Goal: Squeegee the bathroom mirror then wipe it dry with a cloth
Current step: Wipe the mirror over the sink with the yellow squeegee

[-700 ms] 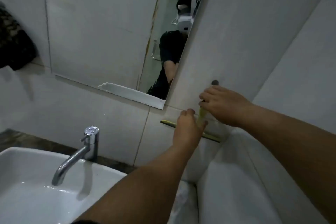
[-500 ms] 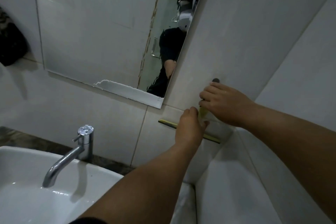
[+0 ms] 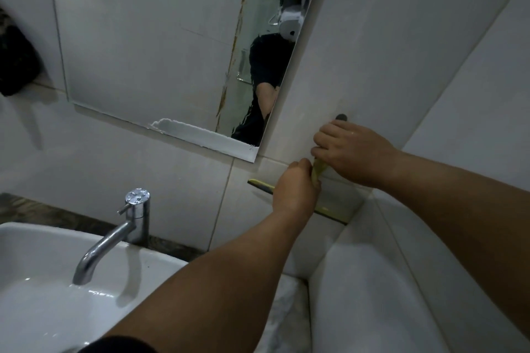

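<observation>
The mirror (image 3: 149, 51) hangs on the tiled wall above the basin, with a white chipped strip along its lower right edge. A yellow-green squeegee (image 3: 317, 170) rests against the wall below and to the right of the mirror. Its blade (image 3: 260, 184) pokes out to the left of my hands. My left hand (image 3: 295, 190) is closed around the lower part of the handle. My right hand (image 3: 355, 152) grips the upper part, just under a dark wall hook (image 3: 341, 117). No cloth is in view.
A chrome faucet (image 3: 134, 218) stands over the white basin (image 3: 37, 289) at lower left. A dark bundle (image 3: 14, 66) hangs on the wall at far left. The side wall (image 3: 473, 94) closes in on the right, forming a corner behind my hands.
The view has drifted slightly. Both hands stay on the squeegee at the same spot on the wall.
</observation>
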